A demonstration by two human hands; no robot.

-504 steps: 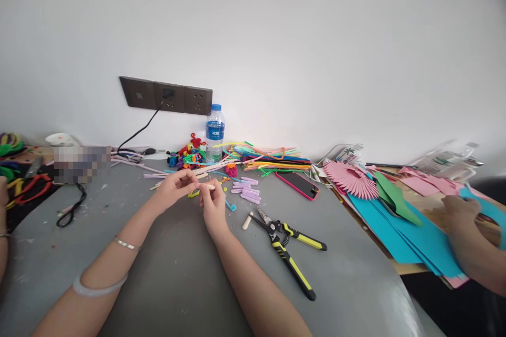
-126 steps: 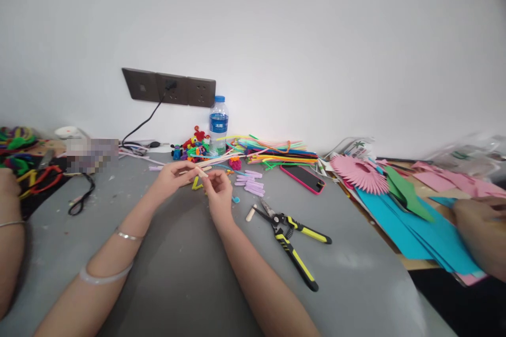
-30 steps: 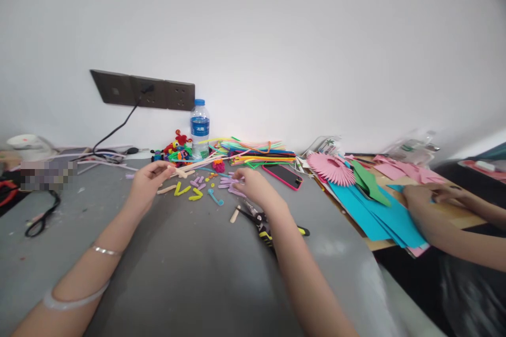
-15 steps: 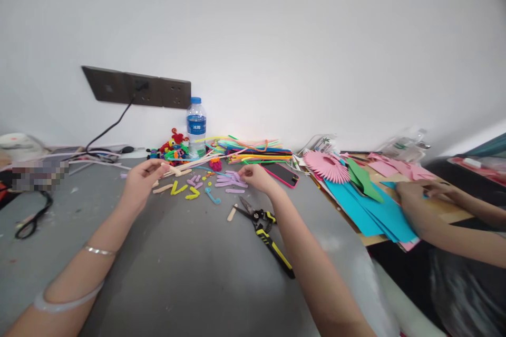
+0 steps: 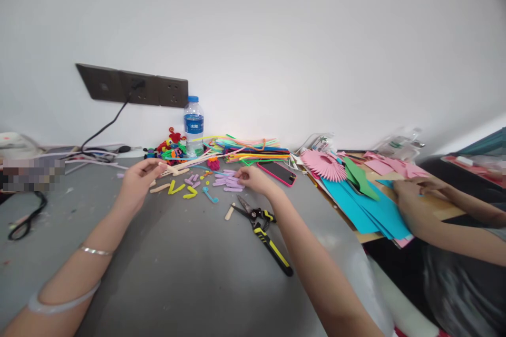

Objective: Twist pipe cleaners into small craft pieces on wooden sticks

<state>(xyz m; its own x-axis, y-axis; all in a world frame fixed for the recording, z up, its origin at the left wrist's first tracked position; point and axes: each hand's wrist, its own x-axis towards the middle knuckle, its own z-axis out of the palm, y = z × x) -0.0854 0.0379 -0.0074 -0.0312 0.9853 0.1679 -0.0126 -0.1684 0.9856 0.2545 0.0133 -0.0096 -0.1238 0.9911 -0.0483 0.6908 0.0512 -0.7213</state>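
Note:
My left hand [image 5: 138,183] is closed in a pinch, with a folded beige pipe-cleaner piece [image 5: 174,171] at its fingertips. Below it on the grey table lie another beige piece [image 5: 160,188] and bent yellow pieces [image 5: 176,188]. My right hand [image 5: 253,178] reaches down to a cluster of short purple pipe-cleaner pieces [image 5: 227,181], its fingers closed on one at the right edge; the fingertips are partly hidden. Between the hands are a blue piece with curled ends [image 5: 210,196] and small orange and yellow bits. Open-bladed cutters [image 5: 266,234] with black-and-yellow handles lie beside my right forearm, a beige piece [image 5: 230,211] at their tip.
A water bottle [image 5: 194,129], pipe-cleaner figures [image 5: 168,147] and a bundle of coloured pipe cleaners [image 5: 256,150] stand along the wall. A phone [image 5: 278,172] lies right. Another person's hands [image 5: 415,197] work beside blue paper [image 5: 367,210]. Cables [image 5: 37,216] lie left.
The whole view has shifted slightly, so things sit a little farther left. My right fingers have moved a little at the edge of the purple cluster; my left hand keeps its pinch.

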